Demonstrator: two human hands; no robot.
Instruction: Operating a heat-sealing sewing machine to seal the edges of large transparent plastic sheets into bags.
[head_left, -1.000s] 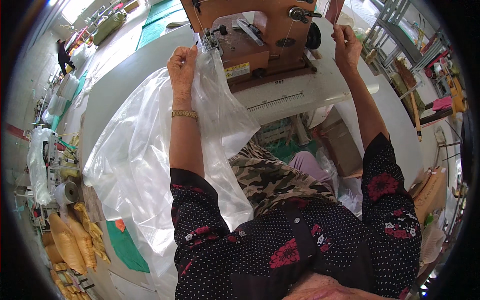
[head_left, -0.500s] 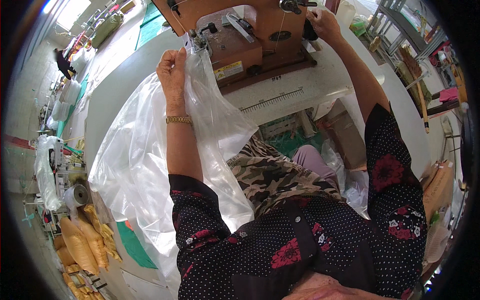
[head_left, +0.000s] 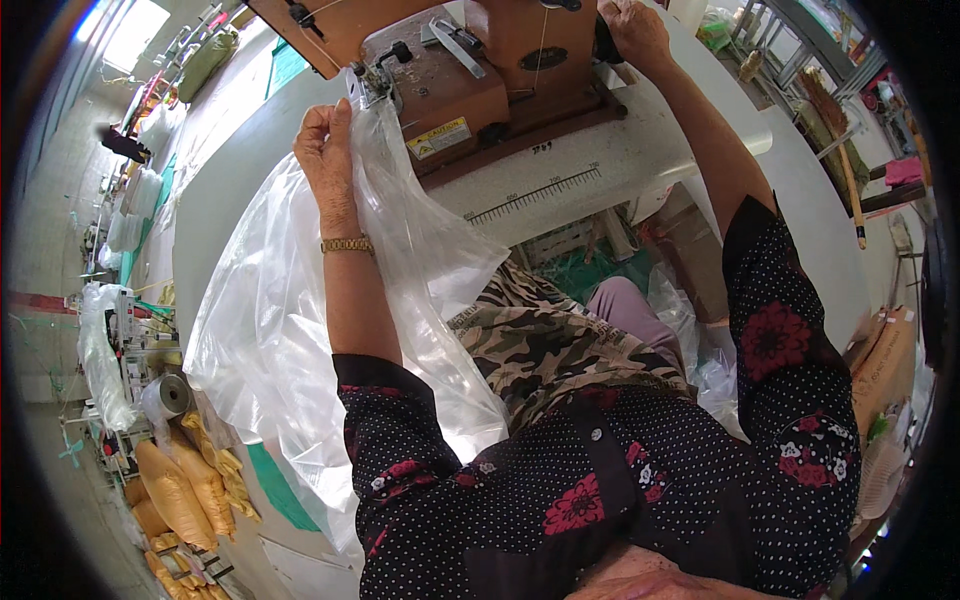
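A brown sewing machine (head_left: 450,110) stands at the top of the view, with its metal presser foot (head_left: 372,85) at the left end of the bed. From there a large translucent plastic sheet (head_left: 270,290) hangs over the table edge, falling beneath my left forearm. My left hand (head_left: 325,160) is closed beside the presser foot, thumb against curled fingers, gripping the sheet near its upper edge. At the machine's right end, my right hand (head_left: 636,38) is wrapped round the dark handwheel (head_left: 606,45), which it partly hides. The needle area is too small to make out.
A pale table (head_left: 225,215) with a printed ruler scale (head_left: 535,193) surrounds the machine. Yellow sacks (head_left: 175,490) and a roll (head_left: 170,395) lie at lower left. Under the table sits a cardboard box (head_left: 690,240). A wooden-handled broom (head_left: 850,185) leans at right.
The whole view has shifted slightly, so the machine appears higher and further left. Both hands keep nearly the same places on the sheet and the handwheel.
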